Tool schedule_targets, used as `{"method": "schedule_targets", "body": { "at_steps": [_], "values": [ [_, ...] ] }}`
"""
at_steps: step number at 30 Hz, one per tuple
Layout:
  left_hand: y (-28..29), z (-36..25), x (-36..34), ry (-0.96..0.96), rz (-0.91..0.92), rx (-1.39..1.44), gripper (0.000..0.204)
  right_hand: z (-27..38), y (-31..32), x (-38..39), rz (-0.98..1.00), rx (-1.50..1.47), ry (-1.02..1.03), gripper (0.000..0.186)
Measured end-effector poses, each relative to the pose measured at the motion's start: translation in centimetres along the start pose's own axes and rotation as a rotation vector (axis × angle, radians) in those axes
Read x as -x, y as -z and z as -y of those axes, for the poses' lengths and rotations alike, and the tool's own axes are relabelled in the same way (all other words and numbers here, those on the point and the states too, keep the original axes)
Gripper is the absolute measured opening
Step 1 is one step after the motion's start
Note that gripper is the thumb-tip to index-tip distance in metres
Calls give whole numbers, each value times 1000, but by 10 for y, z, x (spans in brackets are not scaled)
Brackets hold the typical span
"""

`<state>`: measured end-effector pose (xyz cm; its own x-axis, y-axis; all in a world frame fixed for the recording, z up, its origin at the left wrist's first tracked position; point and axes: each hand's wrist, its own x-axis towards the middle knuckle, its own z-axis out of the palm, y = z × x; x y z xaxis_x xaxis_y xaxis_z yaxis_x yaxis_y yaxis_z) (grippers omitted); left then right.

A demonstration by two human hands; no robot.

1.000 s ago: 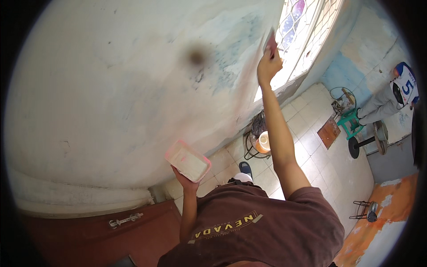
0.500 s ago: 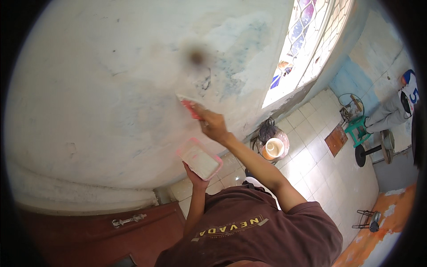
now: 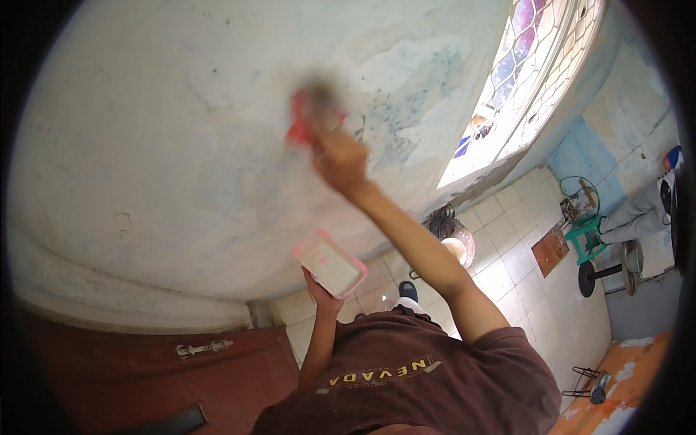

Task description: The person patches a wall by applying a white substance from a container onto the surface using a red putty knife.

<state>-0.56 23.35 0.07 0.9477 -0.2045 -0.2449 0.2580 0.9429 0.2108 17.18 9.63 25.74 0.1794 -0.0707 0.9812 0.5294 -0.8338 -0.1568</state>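
Observation:
My right hand (image 3: 339,161) is raised to the patchy white wall (image 3: 239,145), its fingers wrapped round a red putty scraper (image 3: 299,119). A dark blurred spot in the picture covers part of the scraper, so its edge against the wall is hidden. Lower down, my left hand (image 3: 322,292) grips a pink-rimmed plastic tub (image 3: 359,281) from below and the side. Inside the tub lies white putty (image 3: 332,266), and the tub is held a little off the wall.
To the right is a window with a patterned grille (image 3: 518,87). A bucket (image 3: 455,249) and a black bag (image 3: 441,221) stand on the tiled floor. Farther right are a green stool (image 3: 586,239) and another person's legs (image 3: 634,217). A red-brown door (image 3: 145,370) is at lower left.
My right hand has moved the scraper upward along the wall. My left hand keeps the tub in nearly the same place. The view has shifted slightly, and my forearm now covers part of the bucket.

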Motion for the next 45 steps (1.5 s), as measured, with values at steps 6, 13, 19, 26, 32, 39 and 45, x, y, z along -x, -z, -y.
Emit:
{"method": "schedule_targets", "body": {
  "at_steps": [6, 13, 19, 26, 32, 39, 45],
  "values": [
    [-12, -7, 15, -2, 12, -12, 62, 17, 40, 79, 364, -434, -100, 59],
    [2, -21, 31, -97, -13, -74, 61, -125, 102, 102, -33, -17, -1132, 41],
    [2, -25, 33, -62, 23, -83, 61, -120, 34, 121, -216, -148, -896, 50],
    [9, -24, 32, -7, -8, -31, 58, 94, 3, 115, 218, -658, -443, 71],
    [18, -32, 36, -62, 18, -61, 61, -32, 38, 146, -88, -184, -781, 30],
    [10, -31, 39, -65, 30, -127, 57, -158, 46, 178, -201, 10, -1240, 43],
    [-11, -36, 47, 6, 0, -112, 56, 49, 1, 112, -107, -328, -615, 57]
  ]
}}
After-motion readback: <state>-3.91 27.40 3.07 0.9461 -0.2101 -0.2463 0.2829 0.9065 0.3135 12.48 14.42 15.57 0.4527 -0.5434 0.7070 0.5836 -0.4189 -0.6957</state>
